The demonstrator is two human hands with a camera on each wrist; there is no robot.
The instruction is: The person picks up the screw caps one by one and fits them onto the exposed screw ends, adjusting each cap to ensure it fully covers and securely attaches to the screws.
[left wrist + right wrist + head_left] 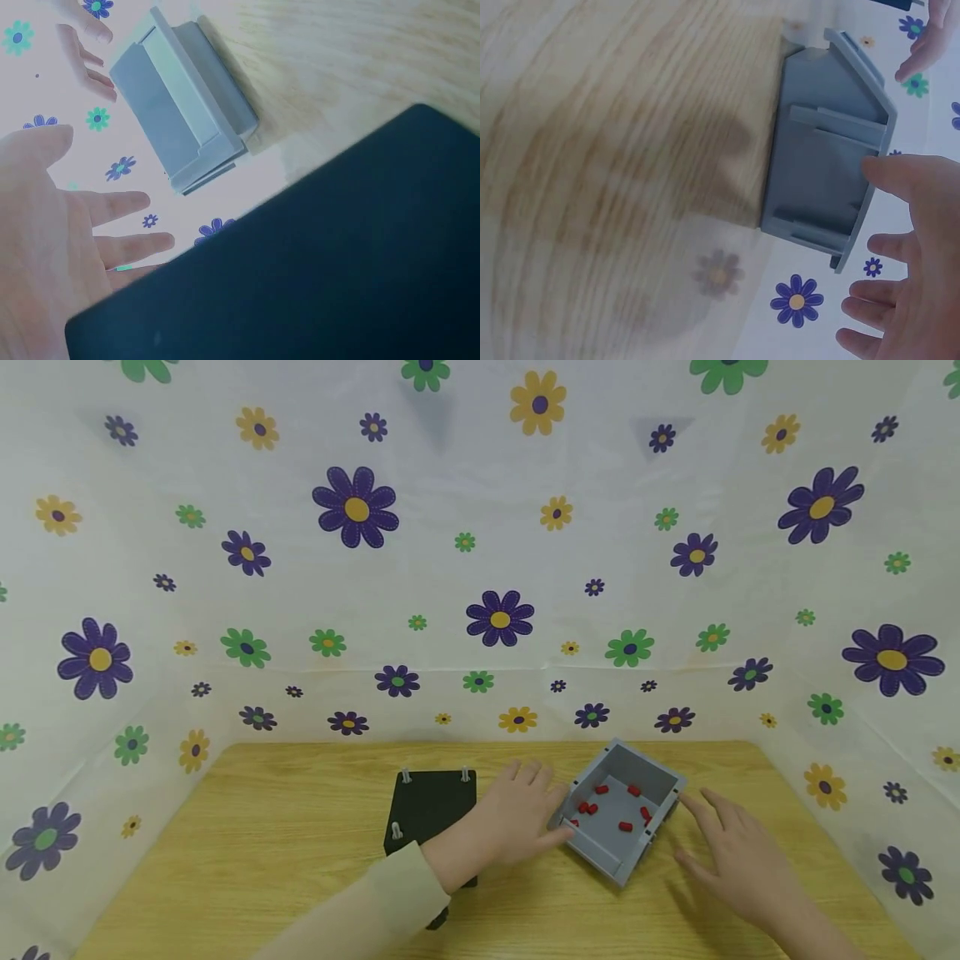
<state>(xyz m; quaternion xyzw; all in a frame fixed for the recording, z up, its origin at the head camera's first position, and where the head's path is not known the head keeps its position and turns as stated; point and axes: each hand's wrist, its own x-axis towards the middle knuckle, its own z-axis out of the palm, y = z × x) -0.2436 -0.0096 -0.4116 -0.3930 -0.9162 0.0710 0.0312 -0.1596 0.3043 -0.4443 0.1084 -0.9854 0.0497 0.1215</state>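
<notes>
A grey plastic bin (pixel 654 767) stands on the table, turned at an angle, with several small red cylinders (pixel 626 827) scattered over its floor. My left hand (pixel 510 817) is at the bin's left side, fingers extended and gripping nothing; the head view does not settle whether it touches the rim. On the other side, my right hand (pixel 738 858) has its fingers spread beside the right wall, also holding nothing. In the right wrist view the thumb (pixel 892 174) overlaps the bin's edge (pixel 821 161); contact is unclear.
A black board (pixel 435 802) with upright pale pegs (pixel 407 776) at its corners lies left of the bin, partly hidden under my left forearm. The wooden table (pixel 300 827) is enclosed by a flower-printed cloth (pixel 450 468) at the back and sides.
</notes>
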